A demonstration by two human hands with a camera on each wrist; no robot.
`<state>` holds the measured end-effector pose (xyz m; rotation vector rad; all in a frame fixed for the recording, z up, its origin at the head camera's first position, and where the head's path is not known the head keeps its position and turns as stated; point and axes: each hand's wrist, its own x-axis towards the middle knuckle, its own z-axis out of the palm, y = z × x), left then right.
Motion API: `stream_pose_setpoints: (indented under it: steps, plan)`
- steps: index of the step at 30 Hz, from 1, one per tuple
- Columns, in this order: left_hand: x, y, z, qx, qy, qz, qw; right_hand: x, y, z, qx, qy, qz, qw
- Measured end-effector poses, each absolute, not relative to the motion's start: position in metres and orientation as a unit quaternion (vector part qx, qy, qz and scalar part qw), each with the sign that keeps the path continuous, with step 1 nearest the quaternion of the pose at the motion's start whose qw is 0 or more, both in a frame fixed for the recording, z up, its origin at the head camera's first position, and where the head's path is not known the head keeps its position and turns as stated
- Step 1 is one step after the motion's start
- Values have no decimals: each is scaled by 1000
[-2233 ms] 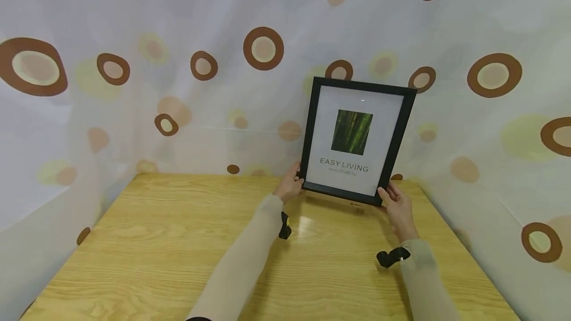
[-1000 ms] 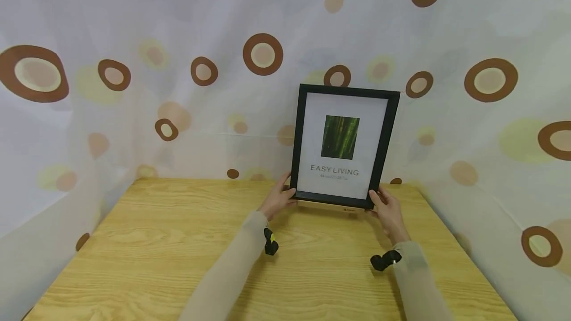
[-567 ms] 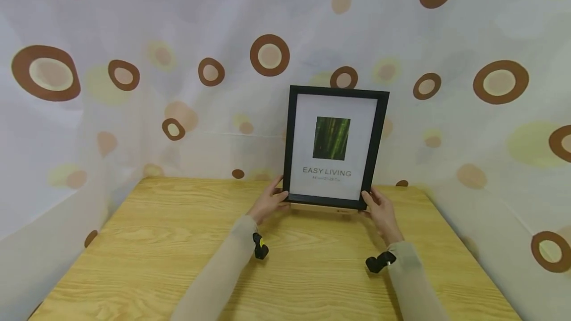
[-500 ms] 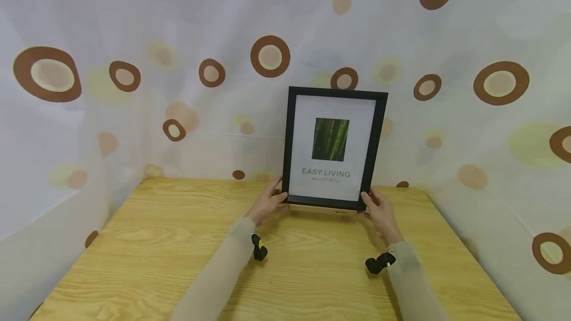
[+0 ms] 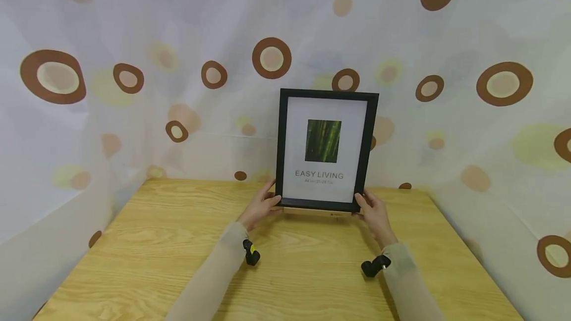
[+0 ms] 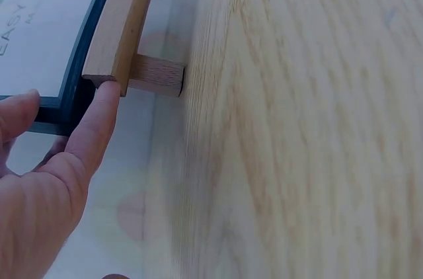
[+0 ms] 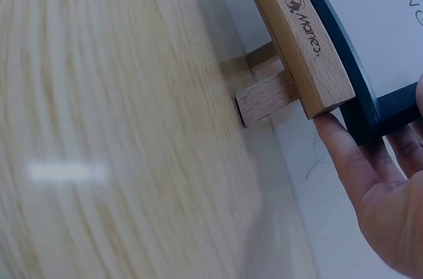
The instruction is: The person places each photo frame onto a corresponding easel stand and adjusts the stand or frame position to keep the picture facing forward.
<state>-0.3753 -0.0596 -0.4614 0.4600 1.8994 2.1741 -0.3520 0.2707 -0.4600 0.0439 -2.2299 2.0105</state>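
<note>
A black picture frame with a white mat and a green bamboo picture stands nearly upright near the back of the table, leaning slightly away. Its bottom edge lies along the light wooden ledge of a small tabletop easel, whose short feet reach the table. My left hand grips the lower left corner, thumb on the front and a finger against the ledge's end. At the lower right corner, my right hand holds the frame the same way, one fingertip touching the ledge. The rest of the easel is hidden behind the frame.
The wood-grain table spreads in front and to both sides. A patterned curtain with brown rings hangs close behind the frame and along both sides of the table.
Both hands have shifted the frame leftward and a little lower, and its sideways tilt has lessened. More of the wooden ledge shows beneath it. The hands keep their grip throughout.
</note>
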Motion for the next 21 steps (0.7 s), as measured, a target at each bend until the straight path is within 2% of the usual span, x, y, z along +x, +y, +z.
stream_pose_setpoints:
  steps: [21]
  plan:
    - [-366, -102, -462, 135, 677, 715, 114, -351, 231, -462, 20, -719, 690, 75]
